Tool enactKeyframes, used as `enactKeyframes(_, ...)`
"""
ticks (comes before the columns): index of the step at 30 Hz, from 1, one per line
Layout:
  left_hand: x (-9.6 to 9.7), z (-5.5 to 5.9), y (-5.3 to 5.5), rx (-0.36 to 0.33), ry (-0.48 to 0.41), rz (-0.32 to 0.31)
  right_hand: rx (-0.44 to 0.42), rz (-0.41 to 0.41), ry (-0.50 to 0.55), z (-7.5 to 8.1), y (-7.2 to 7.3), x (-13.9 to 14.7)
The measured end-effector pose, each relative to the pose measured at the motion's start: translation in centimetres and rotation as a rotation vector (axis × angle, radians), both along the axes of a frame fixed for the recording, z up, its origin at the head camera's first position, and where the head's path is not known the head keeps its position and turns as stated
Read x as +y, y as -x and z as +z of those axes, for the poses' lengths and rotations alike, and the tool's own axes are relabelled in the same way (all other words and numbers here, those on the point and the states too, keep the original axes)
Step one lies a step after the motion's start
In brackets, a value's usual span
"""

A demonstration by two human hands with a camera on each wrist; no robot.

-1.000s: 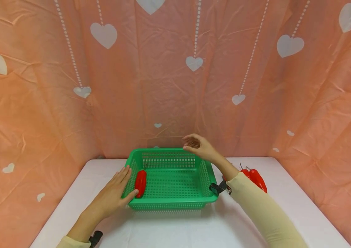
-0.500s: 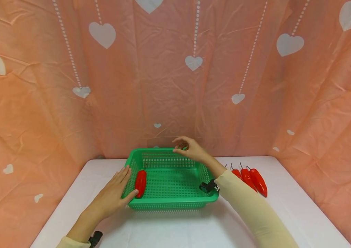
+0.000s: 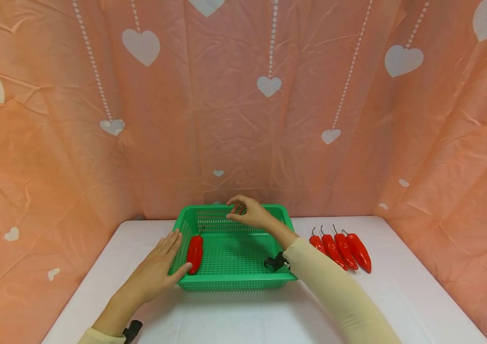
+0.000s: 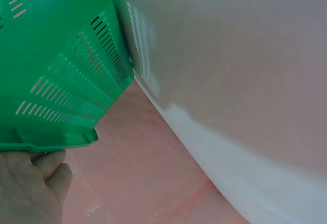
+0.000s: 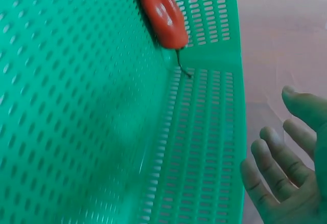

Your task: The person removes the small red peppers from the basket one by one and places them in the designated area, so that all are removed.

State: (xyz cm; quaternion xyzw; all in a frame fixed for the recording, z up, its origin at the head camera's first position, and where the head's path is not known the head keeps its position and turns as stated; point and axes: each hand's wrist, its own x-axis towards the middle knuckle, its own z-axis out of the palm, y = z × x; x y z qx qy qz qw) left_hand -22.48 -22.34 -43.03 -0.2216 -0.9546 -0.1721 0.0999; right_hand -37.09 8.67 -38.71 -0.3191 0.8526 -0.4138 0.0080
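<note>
A green plastic basket (image 3: 234, 277) with slotted walls stands on the white table. My left hand (image 3: 157, 267) rests on its left rim, fingers extended and the thumb over the front corner; the left wrist view shows this hand (image 4: 30, 185) against the basket edge. Inside, along the left wall, lies one red chili pepper (image 3: 195, 255), its dark stem toward the back. My right hand (image 3: 249, 212) hovers over the back of the basket with loosely bent fingers and holds nothing. In the right wrist view, that hand (image 5: 286, 183) is beside the rim, below the pepper (image 5: 163, 14).
Several red chili peppers (image 3: 357, 251) lie side by side on the table (image 3: 402, 282) to the right of the basket, partly behind the right sleeve (image 3: 333, 286). An orange curtain (image 3: 234, 119) with white hearts hangs behind and at both sides.
My right hand has moved left and slightly down over the back of the basket. More of the peppers on the right show beside the sleeve. My left hand stays at the rim.
</note>
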Motion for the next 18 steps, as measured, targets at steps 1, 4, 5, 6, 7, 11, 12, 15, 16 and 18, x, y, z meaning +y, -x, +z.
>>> enactKeyframes(1,0.0,0.0,0.0,0.002,-0.001,0.0,-0.009,0.0,-0.004,0.0,0.0,-0.3)
enactKeyframes(4,0.0,-0.1,0.0,0.002,-0.001,0.003,-0.035,0.008,-0.011,-0.1,-0.1,-1.1)
enactKeyframes(5,0.0,0.0,0.0,0.002,0.0,0.005,-0.043,0.014,-0.015,-0.1,-0.1,-1.3)
enactKeyframes(6,0.0,0.0,0.0,0.0,0.0,0.006,-0.045,0.022,-0.019,-0.1,-0.1,-1.6)
enactKeyframes(7,0.0,0.0,0.0,-0.002,-0.001,0.006,-0.051,0.028,-0.024,-0.2,-0.2,-1.8)
enactKeyframes(11,0.1,0.0,0.0,-0.009,-0.004,0.008,-0.07,0.052,-0.031,-0.5,-0.3,-2.6)
enactKeyframes(12,0.1,0.0,0.0,-0.01,-0.003,0.008,-0.073,0.056,-0.034,-0.5,-0.3,-2.8)
enactKeyframes(15,0.1,0.1,-0.1,-0.011,-0.003,0.009,-0.072,0.071,-0.044,-0.7,-0.4,-3.4)
enactKeyframes(16,0.1,0.1,-0.1,-0.012,-0.004,0.009,-0.071,0.074,-0.049,-0.7,-0.4,-3.6)
enactKeyframes(18,0.0,0.1,-0.1,-0.012,-0.004,0.009,-0.071,0.08,-0.063,-0.8,-0.5,-3.9)
